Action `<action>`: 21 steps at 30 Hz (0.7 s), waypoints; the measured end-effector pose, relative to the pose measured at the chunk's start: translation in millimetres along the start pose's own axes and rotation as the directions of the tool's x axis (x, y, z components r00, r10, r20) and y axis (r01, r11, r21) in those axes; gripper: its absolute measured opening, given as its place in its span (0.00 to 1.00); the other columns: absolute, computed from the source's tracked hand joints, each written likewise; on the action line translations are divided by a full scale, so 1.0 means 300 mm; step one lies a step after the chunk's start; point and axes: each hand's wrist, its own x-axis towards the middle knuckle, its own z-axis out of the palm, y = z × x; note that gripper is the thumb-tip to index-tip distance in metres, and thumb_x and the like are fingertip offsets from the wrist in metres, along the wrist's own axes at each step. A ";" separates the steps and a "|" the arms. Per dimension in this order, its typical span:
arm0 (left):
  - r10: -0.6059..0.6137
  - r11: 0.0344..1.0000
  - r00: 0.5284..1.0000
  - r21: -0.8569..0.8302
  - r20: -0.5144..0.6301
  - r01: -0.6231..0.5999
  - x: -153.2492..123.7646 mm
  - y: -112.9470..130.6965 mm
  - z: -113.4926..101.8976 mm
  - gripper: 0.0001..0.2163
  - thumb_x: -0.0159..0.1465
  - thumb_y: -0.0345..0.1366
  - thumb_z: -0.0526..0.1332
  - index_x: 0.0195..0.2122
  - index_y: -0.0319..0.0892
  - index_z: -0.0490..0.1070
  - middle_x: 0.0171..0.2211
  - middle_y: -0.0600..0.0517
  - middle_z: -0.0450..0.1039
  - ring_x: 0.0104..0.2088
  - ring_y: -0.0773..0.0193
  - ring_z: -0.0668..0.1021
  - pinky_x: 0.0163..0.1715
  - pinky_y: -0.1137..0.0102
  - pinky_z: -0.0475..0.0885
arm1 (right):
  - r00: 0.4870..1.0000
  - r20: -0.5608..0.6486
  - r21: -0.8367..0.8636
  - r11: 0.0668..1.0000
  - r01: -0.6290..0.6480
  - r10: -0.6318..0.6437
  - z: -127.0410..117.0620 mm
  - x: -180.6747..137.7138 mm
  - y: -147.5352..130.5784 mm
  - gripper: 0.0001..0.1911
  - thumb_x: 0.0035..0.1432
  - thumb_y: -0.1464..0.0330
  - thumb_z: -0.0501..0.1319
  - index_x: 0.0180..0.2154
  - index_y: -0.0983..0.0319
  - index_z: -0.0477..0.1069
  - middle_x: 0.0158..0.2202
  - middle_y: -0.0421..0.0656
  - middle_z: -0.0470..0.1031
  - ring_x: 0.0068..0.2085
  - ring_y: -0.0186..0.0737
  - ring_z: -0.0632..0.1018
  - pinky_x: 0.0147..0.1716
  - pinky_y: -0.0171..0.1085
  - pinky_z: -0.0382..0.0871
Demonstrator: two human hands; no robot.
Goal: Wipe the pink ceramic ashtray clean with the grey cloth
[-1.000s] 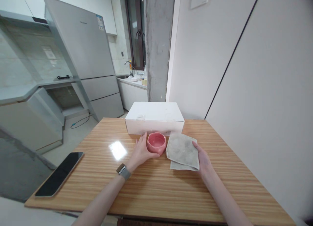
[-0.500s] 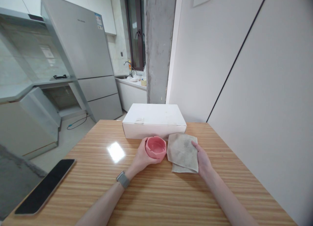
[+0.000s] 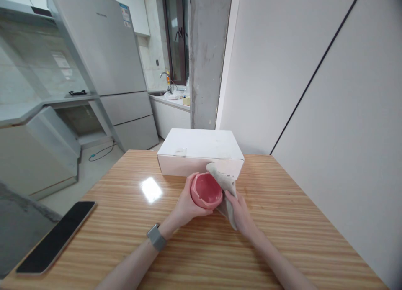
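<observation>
Since half a second ago, my right hand (image 3: 241,214) has come inward and turned, bringing the grey cloth (image 3: 225,183) from just beside the pink bowl (image 3: 206,190) up against its right side, and the bowl itself now leans more, its mouth turned towards the cloth. My right forearm slants in from the lower right, the wrist nearly straight, and I pinch the cloth with the thumb across its near face; my other right fingers are partly hidden, so I cannot tell exactly how they lie. My left hand (image 3: 185,203) comes from the lower left, a watch (image 3: 156,237) with a grey band on its wrist, and holds the bowl in a wide curve, fingers round the far left wall and thumb along the near side low down. I have the bowl tilted in front of the white box (image 3: 201,144), over the middle of the wooden table (image 3: 270,252); whether its base touches the wood I cannot tell. It is a small, thick-walled bowl, glossy inside, with an uneven, notched rim and angular outer faces. The cloth looks limp and folded, seen almost edge-on, its upper end bending over by the bowl's far rim.
</observation>
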 end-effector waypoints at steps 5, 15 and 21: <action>0.101 0.994 0.992 0.033 -0.071 -0.099 -0.013 -0.015 0.037 0.46 0.41 0.31 0.73 0.59 0.47 0.51 0.58 0.46 0.61 0.58 0.51 0.68 0.60 0.57 0.63 | 0.929 0.259 -0.425 0.833 0.354 -0.262 -0.005 -0.027 0.005 0.24 0.67 0.63 0.51 0.63 0.53 0.58 0.69 0.39 0.54 0.70 0.45 0.45 0.67 0.54 0.39; 0.179 0.976 0.961 0.165 -0.213 -0.145 -0.036 0.017 0.019 0.43 0.45 0.28 0.71 0.62 0.46 0.52 0.60 0.44 0.61 0.60 0.49 0.66 0.61 0.54 0.61 | 0.818 0.474 -0.639 0.512 0.574 -0.326 0.011 -0.032 0.008 0.28 0.66 0.72 0.48 0.66 0.60 0.52 0.67 0.45 0.57 0.70 0.48 0.48 0.65 0.57 0.52; 0.336 0.906 0.930 0.322 -0.150 -0.275 -0.036 0.012 0.014 0.42 0.46 0.24 0.68 0.62 0.48 0.53 0.60 0.45 0.60 0.60 0.49 0.65 0.61 0.52 0.61 | 0.779 0.551 -0.697 0.348 0.627 -0.301 0.028 -0.040 -0.021 0.21 0.63 0.74 0.50 0.57 0.64 0.67 0.57 0.50 0.73 0.63 0.49 0.65 0.66 0.61 0.47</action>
